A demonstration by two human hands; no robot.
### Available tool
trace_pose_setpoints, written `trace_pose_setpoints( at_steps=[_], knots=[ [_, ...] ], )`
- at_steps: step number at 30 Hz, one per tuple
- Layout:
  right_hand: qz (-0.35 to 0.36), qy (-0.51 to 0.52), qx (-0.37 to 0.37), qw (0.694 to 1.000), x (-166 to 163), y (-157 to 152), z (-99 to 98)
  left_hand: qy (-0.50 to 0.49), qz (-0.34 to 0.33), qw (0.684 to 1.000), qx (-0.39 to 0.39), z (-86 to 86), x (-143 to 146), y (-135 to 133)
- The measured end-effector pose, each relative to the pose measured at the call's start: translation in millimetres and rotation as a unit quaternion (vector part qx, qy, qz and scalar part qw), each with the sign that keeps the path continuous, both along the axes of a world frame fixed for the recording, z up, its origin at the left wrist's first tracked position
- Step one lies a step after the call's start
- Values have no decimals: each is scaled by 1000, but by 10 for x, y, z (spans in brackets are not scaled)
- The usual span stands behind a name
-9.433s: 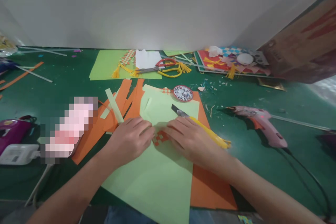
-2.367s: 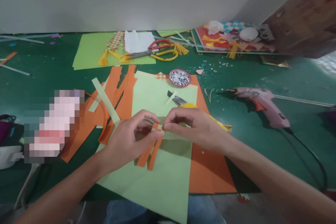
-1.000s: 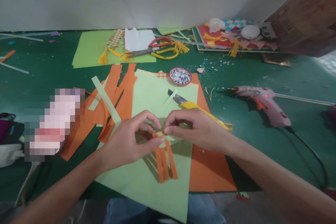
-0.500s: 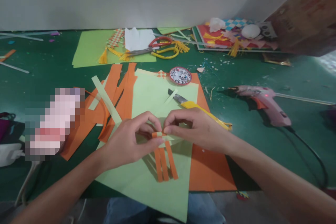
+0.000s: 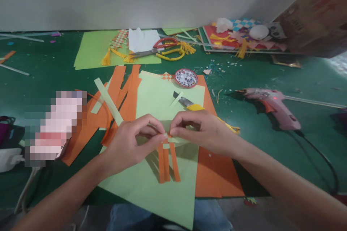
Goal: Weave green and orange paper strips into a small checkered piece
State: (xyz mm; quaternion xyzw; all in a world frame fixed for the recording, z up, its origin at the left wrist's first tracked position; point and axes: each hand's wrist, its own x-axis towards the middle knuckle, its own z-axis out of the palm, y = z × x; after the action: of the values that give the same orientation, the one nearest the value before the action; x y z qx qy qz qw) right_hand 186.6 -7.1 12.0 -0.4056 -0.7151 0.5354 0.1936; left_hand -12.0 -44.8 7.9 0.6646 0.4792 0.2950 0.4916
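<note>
Between my two hands, over a light green paper sheet (image 5: 173, 202), hangs a small weave of paper strips (image 5: 166, 162). Its orange strips dangle toward me, crossed near the top by pale green ones. My left hand (image 5: 137, 139) pinches the upper left of the weave between thumb and fingers. Thumb and fingertips of my right hand (image 5: 199, 130) pinch its upper right edge. Fingertips hide part of the crossing. Just beyond my right hand lies a yellow utility knife (image 5: 193, 106), blade out, with a pale paper sliver across it.
Orange paper strips (image 5: 132, 94) and a blurred-out pinkish device (image 5: 55, 126) lie left. A pink glue gun (image 5: 273, 104) with a cord lies right. Farther back are a red-rimmed dish of googly eyes (image 5: 186, 78), scissors (image 5: 162, 48) and a red board (image 5: 208, 36) with craft pieces.
The weave has shifted slightly left and up, and its orange strips hang straighter. My left thumb has moved up to the weave's top edge. Both hands keep pinching it.
</note>
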Motion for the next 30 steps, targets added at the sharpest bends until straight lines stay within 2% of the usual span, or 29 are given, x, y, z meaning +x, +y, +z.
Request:
trace_pose_setpoints(
  at_steps=[5, 16, 19, 23, 27, 30],
  knots=[
    [-7, 5, 1, 1000, -2, 4, 5, 1, 28, 1000, 2, -10, -4, -14],
    [-16, 0, 3, 1000, -11, 2, 23, 11, 45, 999, 2, -12, 7, -6],
    [-31, 4, 9, 999, -23, -12, 15, -1, 41, 998, -43, -21, 20, 0],
    [-61, 22, 4, 998, -38, -30, -7, -34, -8, 992, -123, -44, 53, 0],
    [-68, 27, 4, 997, -41, -27, -15, -48, -13, 988, -147, -27, 84, -5],
    [-71, 12, 18, 997, -39, -14, -10, -51, -8, 989, -136, 5, 90, -3]
  ],
)
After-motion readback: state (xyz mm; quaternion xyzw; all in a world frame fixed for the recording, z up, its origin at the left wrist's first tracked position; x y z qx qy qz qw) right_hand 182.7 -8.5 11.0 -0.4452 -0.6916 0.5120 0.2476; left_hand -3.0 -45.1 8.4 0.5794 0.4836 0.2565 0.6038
